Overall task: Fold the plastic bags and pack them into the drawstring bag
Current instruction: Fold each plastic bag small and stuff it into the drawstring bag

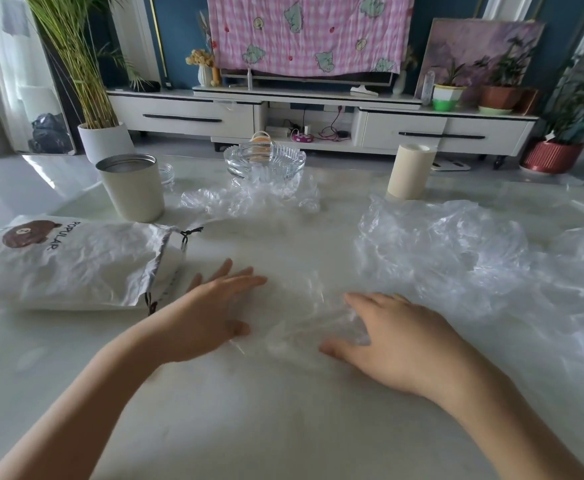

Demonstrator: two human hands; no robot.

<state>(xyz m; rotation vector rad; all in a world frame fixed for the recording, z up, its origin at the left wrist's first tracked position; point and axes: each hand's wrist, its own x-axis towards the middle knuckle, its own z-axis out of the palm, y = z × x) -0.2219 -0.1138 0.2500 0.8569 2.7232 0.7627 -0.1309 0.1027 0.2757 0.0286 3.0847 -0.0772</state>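
A limp, slippery plastic bag (294, 318), likely best pinched edgewise, is being flattened by the outspread left hand (211, 306) and right hand (396, 339).

Glossy white table (249, 427). On it: drawstring bag (69, 268) at 9 o'clock, cream canister (134, 188) at 10, glass bowl (264, 161) at 12, cream roll (410, 171) at 1. Crumpled clear plastic bags (439, 247) at 12, 3 and centre.

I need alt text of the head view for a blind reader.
The left hand and right hand press a clear plastic bag flat on a white table. A white drawstring bag lies to the left; more crumpled bags lie beyond.
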